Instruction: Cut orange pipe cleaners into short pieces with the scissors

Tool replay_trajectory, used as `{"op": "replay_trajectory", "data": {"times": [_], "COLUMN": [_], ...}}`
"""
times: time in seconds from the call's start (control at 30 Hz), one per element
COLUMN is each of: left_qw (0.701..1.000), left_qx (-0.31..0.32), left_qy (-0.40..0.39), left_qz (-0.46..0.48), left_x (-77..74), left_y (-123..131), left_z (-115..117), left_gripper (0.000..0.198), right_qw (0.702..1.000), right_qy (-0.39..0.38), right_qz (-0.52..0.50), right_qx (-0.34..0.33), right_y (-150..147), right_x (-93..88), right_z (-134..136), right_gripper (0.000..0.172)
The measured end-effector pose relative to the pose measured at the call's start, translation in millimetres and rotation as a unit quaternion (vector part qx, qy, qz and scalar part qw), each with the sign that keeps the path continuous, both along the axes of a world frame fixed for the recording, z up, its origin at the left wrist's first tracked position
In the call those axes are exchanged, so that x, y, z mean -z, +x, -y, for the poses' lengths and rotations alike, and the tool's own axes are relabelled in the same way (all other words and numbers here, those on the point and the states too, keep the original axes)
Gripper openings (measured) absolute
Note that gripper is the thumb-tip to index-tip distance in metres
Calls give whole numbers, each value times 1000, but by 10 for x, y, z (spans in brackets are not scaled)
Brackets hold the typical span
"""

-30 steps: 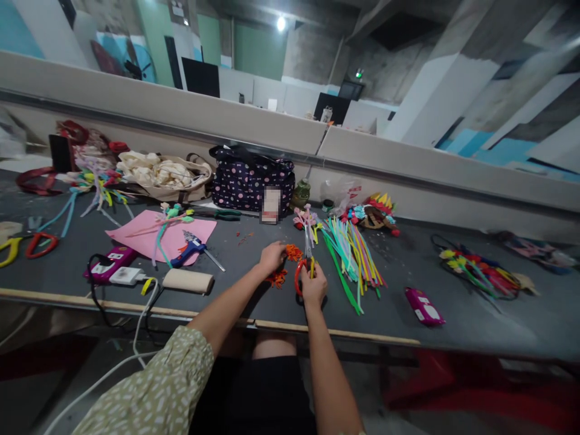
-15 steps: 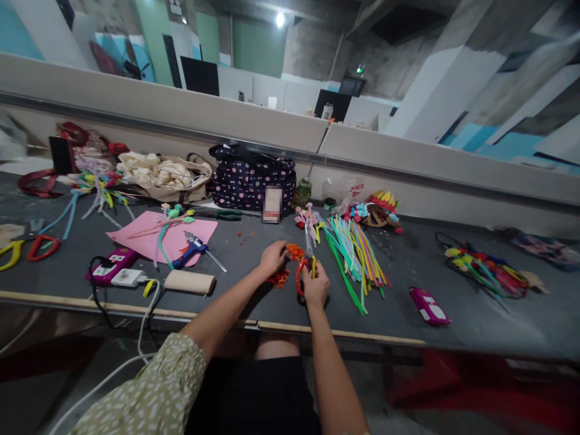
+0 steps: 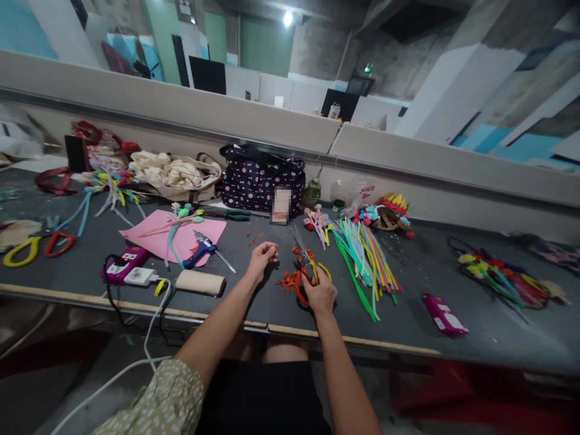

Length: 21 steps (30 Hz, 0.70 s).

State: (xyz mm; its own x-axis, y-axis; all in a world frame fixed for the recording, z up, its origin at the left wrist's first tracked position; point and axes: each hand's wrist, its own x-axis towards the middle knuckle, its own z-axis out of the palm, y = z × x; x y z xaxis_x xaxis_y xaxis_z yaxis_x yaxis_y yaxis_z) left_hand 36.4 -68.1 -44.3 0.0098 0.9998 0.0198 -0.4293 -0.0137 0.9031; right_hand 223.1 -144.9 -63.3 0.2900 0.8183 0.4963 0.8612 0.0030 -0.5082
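My right hand (image 3: 321, 293) grips a pair of scissors (image 3: 301, 289) with red and yellow handles, the blades pointing away from me and a little apart. Small orange-red cut pieces (image 3: 286, 281) lie in a heap on the dark table, left of and beneath the scissors. Left of that heap, my left hand (image 3: 263, 260) is closed in a pinch; a tiny reddish bit shows at the fingertips, too small to name. A few more orange scraps (image 3: 254, 239) lie just beyond it. To the right is a bundle of coloured pipe cleaners (image 3: 369, 254).
A glue gun (image 3: 199, 249) rests on pink paper (image 3: 149, 226), near a beige roll (image 3: 199, 283) and a purple power strip (image 3: 129, 263) with cables. A dotted bag (image 3: 254, 178) stands behind. Another pair of scissors (image 3: 22, 252) lies left; a purple packet (image 3: 444, 314) lies right.
My left hand has drawn back left, away from the orange pieces and the scissors. The scissors' handles have spread wider in my right hand. The whole view has shifted slightly.
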Motion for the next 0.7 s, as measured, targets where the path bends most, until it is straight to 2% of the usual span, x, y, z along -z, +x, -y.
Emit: {"op": "replay_trajectory", "data": {"times": [0.3,0.7], "left_qw": [998,992], "left_qx": [-10,-38], "left_qy": [-24,-44], "left_qz": [58,116], "left_x": [-3,36], "left_y": [-39,-91], "left_z": [-9,-74], "left_gripper": [36,35], "right_qw": [997,992], "right_qy": [17,7], "right_qz": [28,45], "right_qx": [-75,-120], "right_y": [-22,-26], "right_x": [-38,18], "right_z": [51,48], "right_gripper": [53,53]}}
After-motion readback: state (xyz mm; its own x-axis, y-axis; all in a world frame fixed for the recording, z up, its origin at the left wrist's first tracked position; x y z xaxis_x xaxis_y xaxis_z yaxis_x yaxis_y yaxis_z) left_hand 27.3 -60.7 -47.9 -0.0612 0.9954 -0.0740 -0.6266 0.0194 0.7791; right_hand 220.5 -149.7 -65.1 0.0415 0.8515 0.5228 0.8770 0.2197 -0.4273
